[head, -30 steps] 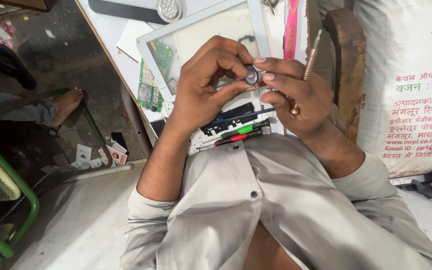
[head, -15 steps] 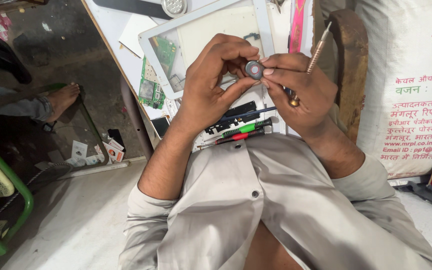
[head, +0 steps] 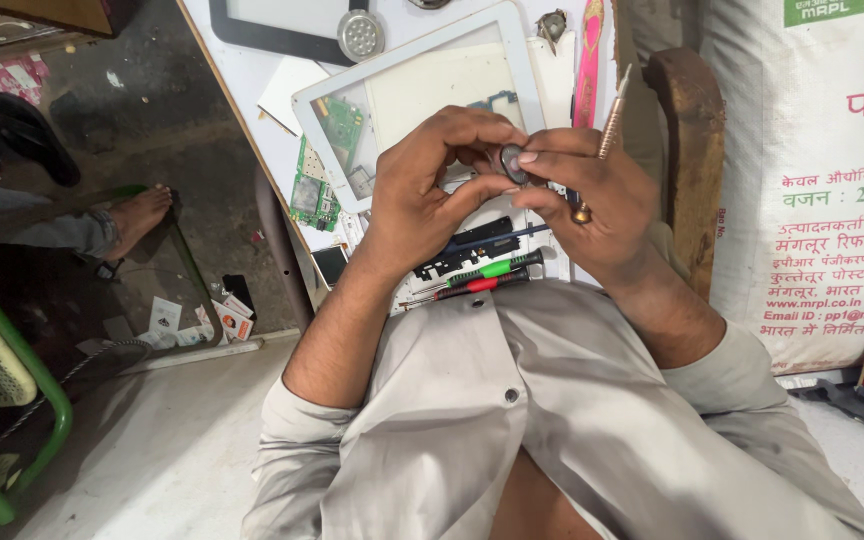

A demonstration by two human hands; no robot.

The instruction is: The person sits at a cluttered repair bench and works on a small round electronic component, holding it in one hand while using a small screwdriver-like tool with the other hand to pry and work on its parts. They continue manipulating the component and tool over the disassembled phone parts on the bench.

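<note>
Both of my hands meet over a small worktable (head: 252, 80). My left hand (head: 422, 190) and my right hand (head: 592, 205) pinch a small round grey metal part (head: 512, 163) between thumbs and fingertips. A thin metal tool (head: 612, 105) is tucked in my right hand and sticks up past its fingers. Under the hands lie a white tablet frame (head: 422, 45) with bare green circuit boards (head: 337, 125), a black strip part (head: 472, 245), and two screwdrivers with green (head: 497, 268) and red (head: 477, 285) handles.
A pink flat tool (head: 589, 60) and a round multi-LED lamp (head: 360, 35) lie at the table's far side. A wooden chair arm (head: 692, 150) and a printed white sack (head: 822, 170) stand right. Another person's bare foot (head: 137, 215) and a green metal frame (head: 22, 360) are left.
My hands have stayed together on the round part with only small finger shifts. The view has drifted slightly, showing more of the table.
</note>
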